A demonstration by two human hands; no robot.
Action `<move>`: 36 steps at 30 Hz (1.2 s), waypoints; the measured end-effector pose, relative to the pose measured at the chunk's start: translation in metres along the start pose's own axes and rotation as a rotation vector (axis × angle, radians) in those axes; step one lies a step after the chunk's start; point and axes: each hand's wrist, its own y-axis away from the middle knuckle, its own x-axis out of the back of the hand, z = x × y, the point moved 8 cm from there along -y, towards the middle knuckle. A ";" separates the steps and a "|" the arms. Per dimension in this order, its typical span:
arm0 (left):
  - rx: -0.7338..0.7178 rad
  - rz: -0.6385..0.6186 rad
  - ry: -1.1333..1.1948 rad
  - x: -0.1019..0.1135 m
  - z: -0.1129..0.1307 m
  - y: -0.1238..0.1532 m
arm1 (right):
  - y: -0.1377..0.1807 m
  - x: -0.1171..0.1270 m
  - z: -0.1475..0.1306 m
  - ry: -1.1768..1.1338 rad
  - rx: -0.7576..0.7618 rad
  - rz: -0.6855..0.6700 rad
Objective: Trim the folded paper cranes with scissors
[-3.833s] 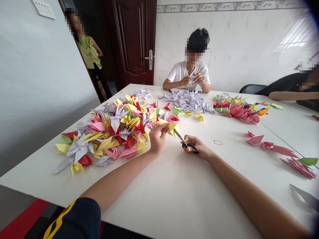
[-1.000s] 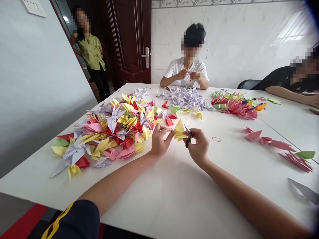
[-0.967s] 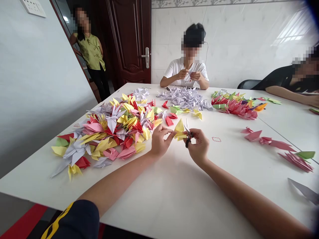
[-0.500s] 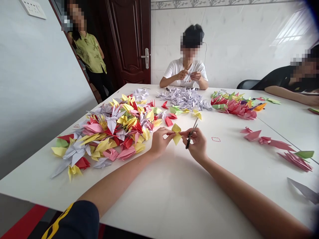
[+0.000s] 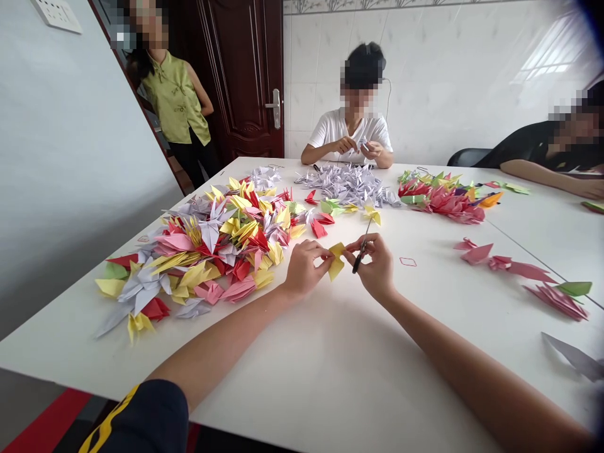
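Observation:
A small yellow folded paper piece [image 5: 336, 263] is held up over the white table between my two hands. My left hand [image 5: 303, 267] pinches its left side with thumb and fingertips. At its right edge are the thumb and fingertip of my right hand [image 5: 379, 265], touching the paper. Tucked in that same right hand are black-handled scissors [image 5: 359, 258], blades pointing away from me; part of the handles is hidden by fingers. Close by on the left lies a big heap of folded paper pieces [image 5: 226, 233] in yellow, red, pink, lilac and green.
Lilac folded papers [image 5: 352, 184] lie before a person in a white shirt [image 5: 325, 133], whose hands work on paper. Mixed pink and green pieces [image 5: 448, 200] are at the back right, pink strips [image 5: 557, 301] nearer. Another person leans at right; one stands by the door [image 5: 236, 75].
The yellow paper has turned and tilted between my fingers, its right side now at my right fingertips. The scissors have shifted slightly. The standing person has moved a little to the right.

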 end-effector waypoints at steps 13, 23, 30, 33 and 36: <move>-0.007 0.012 -0.023 0.001 -0.001 0.001 | 0.005 -0.009 0.018 -0.152 -0.108 -0.081; 0.001 0.001 0.024 0.000 -0.001 0.001 | 0.008 -0.009 0.014 -0.119 -0.050 -0.037; 0.045 -0.010 0.117 -0.002 -0.004 0.002 | 0.006 -0.008 0.012 -0.077 0.008 -0.027; 0.060 0.002 0.143 -0.002 -0.006 0.002 | 0.005 -0.009 0.014 -0.094 0.002 -0.061; 0.078 -0.008 0.158 -0.003 -0.007 0.003 | 0.006 -0.008 0.010 -0.052 0.039 -0.045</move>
